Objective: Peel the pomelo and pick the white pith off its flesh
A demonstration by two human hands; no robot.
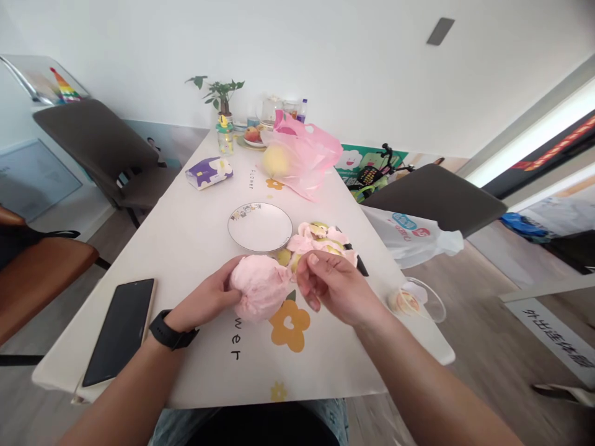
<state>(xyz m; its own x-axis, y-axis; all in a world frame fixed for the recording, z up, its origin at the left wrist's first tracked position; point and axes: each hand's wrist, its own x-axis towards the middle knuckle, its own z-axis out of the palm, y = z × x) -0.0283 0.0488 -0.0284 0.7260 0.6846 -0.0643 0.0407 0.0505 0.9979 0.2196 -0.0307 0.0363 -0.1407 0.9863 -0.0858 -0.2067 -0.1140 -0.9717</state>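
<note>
My left hand (217, 292) is wrapped round a peeled pomelo (260, 290), a ball covered in pale pink pith, and holds it over the table. My right hand (332, 282) is just to the right of the pomelo, its fingers curled and thumb bent in toward the index finger. Whatever its fingertips may pinch is too small to make out. Behind that hand lies a heap of pomelo peel (320, 235), pink inside and yellow-green outside, partly hidden by it. A black object (361, 263) pokes out from under the peel. Beyond the pomelo sits a round white plate (260, 228), bare on top.
A phone (119, 331) lies at the table's left edge. Farther back are a tissue pack (209, 173), a pink plastic bag (309, 155) with a yellow pomelo (276, 160), and a bottle (225, 139). A clear bowl (411, 300) stands at the right edge, near a hanging white bag (409, 235).
</note>
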